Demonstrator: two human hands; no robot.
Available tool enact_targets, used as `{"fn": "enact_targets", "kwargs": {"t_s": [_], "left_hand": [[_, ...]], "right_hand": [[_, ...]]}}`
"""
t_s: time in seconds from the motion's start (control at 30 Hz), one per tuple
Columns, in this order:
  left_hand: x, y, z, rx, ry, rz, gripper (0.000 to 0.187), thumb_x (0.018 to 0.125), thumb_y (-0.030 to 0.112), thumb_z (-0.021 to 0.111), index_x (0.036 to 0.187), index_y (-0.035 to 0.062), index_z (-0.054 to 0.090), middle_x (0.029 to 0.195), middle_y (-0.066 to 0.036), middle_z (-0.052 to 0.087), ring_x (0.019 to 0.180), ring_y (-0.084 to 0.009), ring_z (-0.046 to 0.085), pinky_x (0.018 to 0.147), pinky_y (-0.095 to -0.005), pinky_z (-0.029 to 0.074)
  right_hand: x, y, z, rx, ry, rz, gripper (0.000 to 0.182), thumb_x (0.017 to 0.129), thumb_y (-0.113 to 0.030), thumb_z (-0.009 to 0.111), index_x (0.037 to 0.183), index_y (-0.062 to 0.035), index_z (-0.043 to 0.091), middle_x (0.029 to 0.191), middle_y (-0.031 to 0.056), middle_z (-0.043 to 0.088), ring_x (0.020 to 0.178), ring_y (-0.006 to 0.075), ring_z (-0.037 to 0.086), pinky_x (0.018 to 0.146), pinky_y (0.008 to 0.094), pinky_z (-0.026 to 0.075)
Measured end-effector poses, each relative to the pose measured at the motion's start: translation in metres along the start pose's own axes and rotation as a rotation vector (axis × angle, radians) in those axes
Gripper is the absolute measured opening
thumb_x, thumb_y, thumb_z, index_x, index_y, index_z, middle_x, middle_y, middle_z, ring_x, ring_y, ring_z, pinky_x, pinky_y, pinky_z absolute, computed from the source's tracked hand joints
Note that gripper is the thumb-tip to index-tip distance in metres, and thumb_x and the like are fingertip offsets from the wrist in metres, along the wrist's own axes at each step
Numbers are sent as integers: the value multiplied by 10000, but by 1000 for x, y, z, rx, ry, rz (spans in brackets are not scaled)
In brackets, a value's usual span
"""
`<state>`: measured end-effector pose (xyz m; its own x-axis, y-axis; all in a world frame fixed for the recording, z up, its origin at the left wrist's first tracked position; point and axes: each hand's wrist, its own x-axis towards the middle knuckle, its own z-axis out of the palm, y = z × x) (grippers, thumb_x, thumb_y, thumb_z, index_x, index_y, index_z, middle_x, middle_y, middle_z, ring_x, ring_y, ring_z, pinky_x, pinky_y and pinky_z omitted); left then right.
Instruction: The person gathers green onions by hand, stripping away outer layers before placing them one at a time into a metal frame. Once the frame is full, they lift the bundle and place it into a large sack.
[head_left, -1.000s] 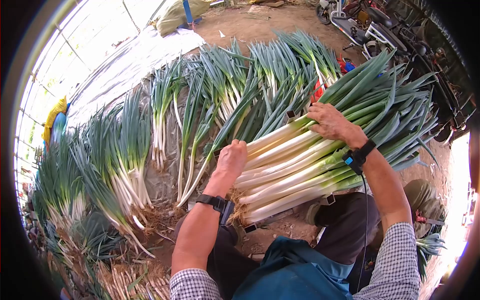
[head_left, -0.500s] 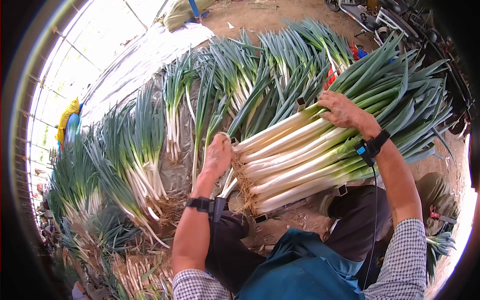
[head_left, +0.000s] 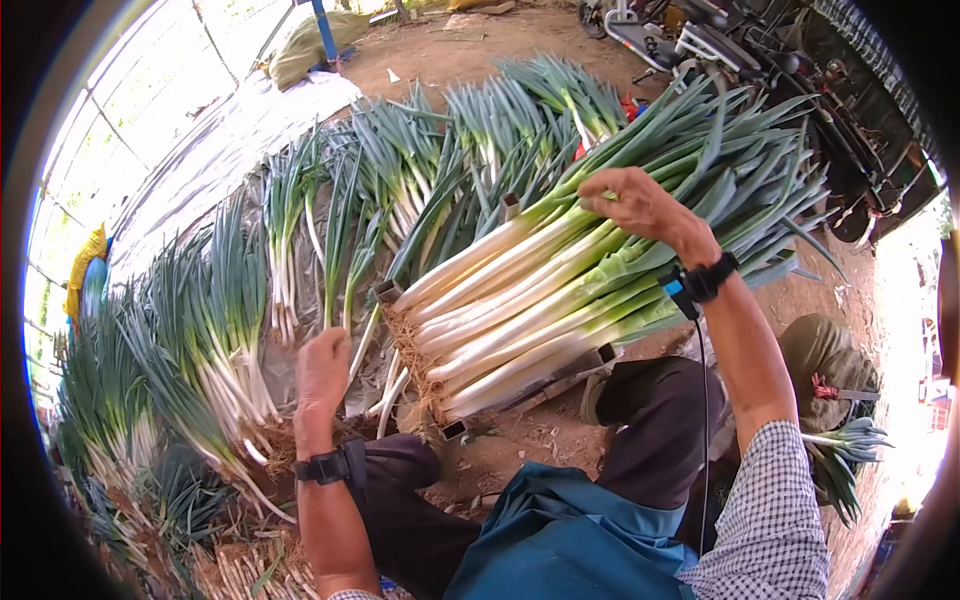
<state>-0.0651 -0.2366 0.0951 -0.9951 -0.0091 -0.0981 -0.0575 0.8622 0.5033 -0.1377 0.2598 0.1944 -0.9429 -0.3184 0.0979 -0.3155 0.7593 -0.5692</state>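
A thick bundle of leeks (head_left: 520,300) lies across a metal frame (head_left: 453,430) in front of my knees, white stalks and roots toward the left, green tops fanning up to the right. My right hand (head_left: 635,205) rests on top of the bundle where white turns green, its fingers curled over the stalks. My left hand (head_left: 322,368) is off the bundle, low over the plastic sheet beside a few loose leeks (head_left: 365,345). Its fingers are hidden behind the back of the hand.
Rows of leek bunches (head_left: 230,330) lie on a plastic sheet (head_left: 200,150) to the left and beyond. Trimmed stalks (head_left: 250,565) pile up at bottom left. A motorbike (head_left: 690,40) stands at top right, and a small leek bunch (head_left: 840,450) lies at right.
My left hand has let go of the bundle's root end and dropped down and left toward the loose leeks. My right hand stays on top of the bundle.
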Motion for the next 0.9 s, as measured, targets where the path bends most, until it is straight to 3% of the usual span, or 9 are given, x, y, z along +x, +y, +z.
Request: {"fn": "enact_targets", "kwargs": {"t_s": [0.07,0.13,0.23,0.33,0.47,0.5,0.6,0.7,0.9], "left_hand": [[-2,27,17,-71,2,96,225,946,165,626,1096,47,745,969,-220,731,918,-341,724,836,-430,539],[2,45,32,-46,-50,160,228,922,137,639,1084,15,743,972,-217,735,919,-331,727,845,-391,540],[0,83,58,-237,-188,278,246,941,209,649,1081,25,734,972,-237,721,928,-404,703,849,-455,538],[-10,126,79,-252,-297,349,318,935,255,680,1153,25,707,1021,-237,716,980,-430,678,877,-474,528],[-16,154,95,-70,-258,555,450,938,340,699,1242,12,644,1011,-229,710,1000,-420,667,883,-470,510],[-13,158,100,-64,-301,513,501,933,390,702,1260,16,636,1075,-245,688,1063,-447,631,919,-492,490],[-5,169,107,-233,-243,453,370,946,341,693,1084,1,653,1022,-244,678,1017,-443,628,878,-505,496],[2,177,106,-397,-412,387,416,947,330,699,1206,13,626,1118,-225,648,1036,-436,619,878,-462,497],[-26,188,112,-336,-265,561,384,952,236,706,1234,20,559,1187,-238,643,1082,-437,622,901,-469,502]], "right_hand": [[-29,-6,-18,-141,-73,-34,296,874,-193,755,1046,44,722,1025,207,733,960,366,696,857,410,545],[-55,-9,-22,-351,-152,-90,356,793,-184,812,1074,9,711,1050,152,704,1035,344,645,949,423,492],[-83,-7,-13,-675,-200,-211,527,677,-182,875,1149,-53,680,1156,95,636,1204,298,546,1092,450,383],[-85,1,1,-721,17,-327,413,669,-155,858,1042,-62,708,1136,100,647,1151,293,569,1070,445,393],[-75,0,-1,-683,-45,-340,357,684,-145,844,996,-52,699,1031,103,647,1092,303,576,1038,429,423],[-71,-4,-4,-675,-83,-354,298,735,-159,817,993,-59,706,987,107,651,1048,311,588,1010,414,436],[-64,-7,-8,-609,-184,-297,244,794,-217,793,969,-70,706,964,112,655,1017,307,601,986,412,436],[-67,-6,-5,-602,-187,-296,269,800,-233,798,972,-59,688,902,103,639,967,312,589,944,417,444],[-78,-19,1,-597,-262,-299,277,788,-255,810,924,-56,674,896,116,615,978,327,598,926,443,449]]}}
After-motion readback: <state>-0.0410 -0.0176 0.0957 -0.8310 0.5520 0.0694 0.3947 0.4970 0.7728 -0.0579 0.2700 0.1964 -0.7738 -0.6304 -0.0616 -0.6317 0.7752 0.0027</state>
